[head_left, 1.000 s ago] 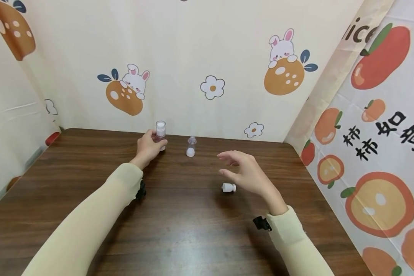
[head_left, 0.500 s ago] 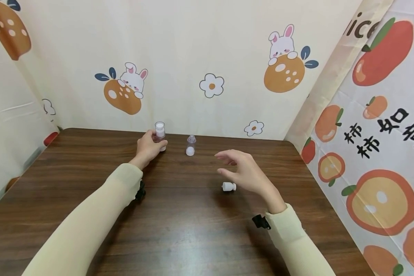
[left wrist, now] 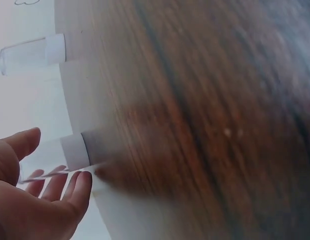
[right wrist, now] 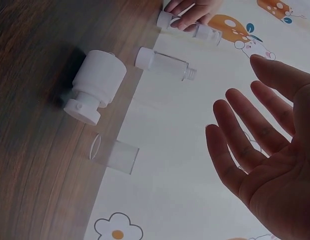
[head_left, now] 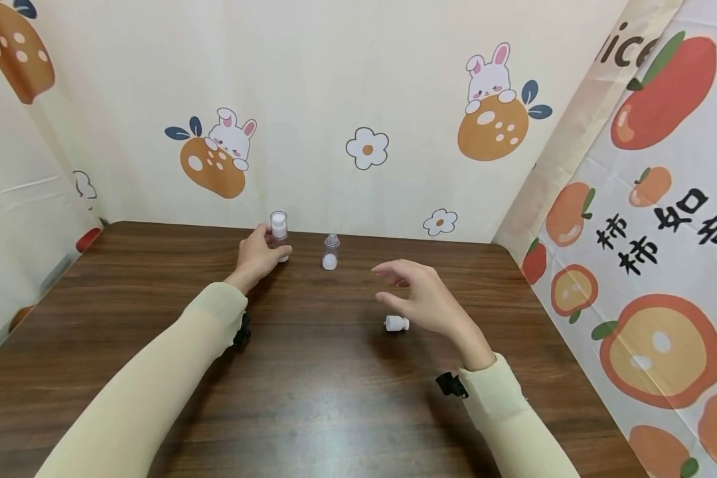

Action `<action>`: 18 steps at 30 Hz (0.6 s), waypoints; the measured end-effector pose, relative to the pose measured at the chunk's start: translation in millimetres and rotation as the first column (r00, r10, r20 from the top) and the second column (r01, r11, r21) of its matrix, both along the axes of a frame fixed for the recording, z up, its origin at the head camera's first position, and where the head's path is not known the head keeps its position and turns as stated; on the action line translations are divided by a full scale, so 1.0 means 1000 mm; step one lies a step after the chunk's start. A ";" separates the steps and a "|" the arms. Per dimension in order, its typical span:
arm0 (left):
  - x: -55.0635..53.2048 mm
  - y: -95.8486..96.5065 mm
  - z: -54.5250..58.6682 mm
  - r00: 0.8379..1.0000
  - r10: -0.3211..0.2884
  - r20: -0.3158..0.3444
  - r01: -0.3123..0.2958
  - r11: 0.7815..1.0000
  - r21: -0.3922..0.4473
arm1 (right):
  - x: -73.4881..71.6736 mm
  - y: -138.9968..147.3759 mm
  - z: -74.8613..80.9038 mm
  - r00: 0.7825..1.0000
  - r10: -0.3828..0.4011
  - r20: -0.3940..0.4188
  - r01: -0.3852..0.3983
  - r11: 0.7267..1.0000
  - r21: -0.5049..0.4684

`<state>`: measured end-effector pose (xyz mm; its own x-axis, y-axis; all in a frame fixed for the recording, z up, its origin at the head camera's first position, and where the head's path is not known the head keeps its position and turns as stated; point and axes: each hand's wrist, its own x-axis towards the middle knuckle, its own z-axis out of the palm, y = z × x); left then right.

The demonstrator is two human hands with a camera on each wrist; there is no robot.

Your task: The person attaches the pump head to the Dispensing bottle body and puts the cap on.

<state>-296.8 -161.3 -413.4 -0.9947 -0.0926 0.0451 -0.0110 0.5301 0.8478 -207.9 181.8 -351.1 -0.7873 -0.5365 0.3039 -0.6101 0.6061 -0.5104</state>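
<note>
At the back left of the table my left hand [head_left: 258,253] has its thumb and fingers around a clear pump bottle [head_left: 279,228], which stands upright with a white pump under a transparent cap. The left wrist view shows this bottle's white base [left wrist: 75,151] on the tabletop. A second clear bottle [head_left: 330,255], its threaded neck bare, stands to the right. My right hand [head_left: 427,297] hovers with relaxed, parted fingers and holds nothing. Below it a white pump head [head_left: 397,323] lies on its side. In the right wrist view, a transparent cap [right wrist: 117,153] stands beyond the pump head.
The brown wooden table [head_left: 311,398] backs onto a curtain [head_left: 311,86] printed with rabbits and fruit. Another printed curtain [head_left: 639,219] hangs along the right side. A black wrist mount [head_left: 452,385] sits by the right cuff.
The head view has tilted slightly between the first and second frames. Both hands keep nearly the same place, and the bottles and pump head have not moved visibly.
</note>
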 end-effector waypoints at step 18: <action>0.027 -0.012 0.017 0.996 0.060 -0.069 -0.058 0.997 0.041 | -0.005 0.010 0.002 0.999 -0.029 -0.023 0.028 0.999 -0.020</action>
<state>-270.0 -172.9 -396.7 -0.9819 -0.1542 0.1102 0.0193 0.4968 0.8676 -212.7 191.8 -349.3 -0.7948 -0.5078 0.3323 -0.6044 0.6134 -0.5083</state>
